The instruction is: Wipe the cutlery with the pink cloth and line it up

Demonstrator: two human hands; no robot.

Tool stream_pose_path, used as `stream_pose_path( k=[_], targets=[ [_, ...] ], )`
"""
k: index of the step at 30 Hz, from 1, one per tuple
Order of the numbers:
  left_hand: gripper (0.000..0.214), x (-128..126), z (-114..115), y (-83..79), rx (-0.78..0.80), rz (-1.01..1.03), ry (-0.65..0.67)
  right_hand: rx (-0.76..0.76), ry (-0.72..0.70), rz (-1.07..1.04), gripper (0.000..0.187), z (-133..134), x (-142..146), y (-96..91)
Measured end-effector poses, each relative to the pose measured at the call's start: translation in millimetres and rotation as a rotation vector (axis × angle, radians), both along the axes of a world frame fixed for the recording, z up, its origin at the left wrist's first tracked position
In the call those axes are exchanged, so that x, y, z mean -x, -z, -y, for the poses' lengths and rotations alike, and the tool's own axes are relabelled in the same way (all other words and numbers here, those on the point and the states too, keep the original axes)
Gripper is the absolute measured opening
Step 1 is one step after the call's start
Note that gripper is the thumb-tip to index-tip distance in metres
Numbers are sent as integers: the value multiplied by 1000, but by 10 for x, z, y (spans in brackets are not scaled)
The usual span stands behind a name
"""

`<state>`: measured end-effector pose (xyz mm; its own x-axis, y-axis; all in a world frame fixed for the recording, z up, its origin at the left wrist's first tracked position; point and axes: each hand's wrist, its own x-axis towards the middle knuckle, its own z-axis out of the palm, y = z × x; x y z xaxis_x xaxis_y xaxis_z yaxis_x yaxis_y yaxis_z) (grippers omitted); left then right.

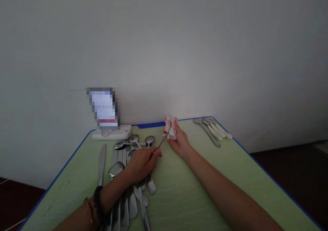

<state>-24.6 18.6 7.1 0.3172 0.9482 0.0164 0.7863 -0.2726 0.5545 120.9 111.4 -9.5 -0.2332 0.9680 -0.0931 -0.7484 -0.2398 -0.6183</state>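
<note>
My left hand (143,162) is closed on the handle of a slim metal utensil (161,143). The utensil slants up and to the right into a pink and white cloth (171,127). My right hand (179,139) grips that cloth, which is bunched around the utensil's far end, so the end is hidden. Both hands hover over the middle of a light green table (205,190) with a blue edge. Under my left arm lies a pile of spoons and other cutlery (130,176).
A table knife (101,164) lies left of the pile. Several utensils with white handles (214,130) rest at the table's far right corner. A blurred screen on a white stand (111,132) sits at the back left, against a plain wall.
</note>
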Motion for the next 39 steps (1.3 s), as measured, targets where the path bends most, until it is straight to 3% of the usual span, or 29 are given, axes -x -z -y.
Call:
stream_pose_path(
  k=[10, 14, 18, 22, 27, 39],
  targets=[
    [37, 14, -21, 34, -10, -23, -57, -198, -419, 299, 30, 154, -27, 35],
    [36, 14, -35, 36, -29, -83, -55, -148, -328, 262, 29, 138, 4, 47],
    [38, 12, -14, 25, -58, -190, -26, -38, -160, 90, 24, 55, 8, 33],
    [42, 22, 9, 19, -58, -212, 28, 39, -83, -76, 18, -5, -29, -14],
    [48, 22, 16, 5, -39, -145, -2, 20, -144, -41, 22, 18, -54, -48],
    [51, 9, 22, 16, -145, -363, 62, -14, -212, 98, 21, 12, -50, 8]
  ],
)
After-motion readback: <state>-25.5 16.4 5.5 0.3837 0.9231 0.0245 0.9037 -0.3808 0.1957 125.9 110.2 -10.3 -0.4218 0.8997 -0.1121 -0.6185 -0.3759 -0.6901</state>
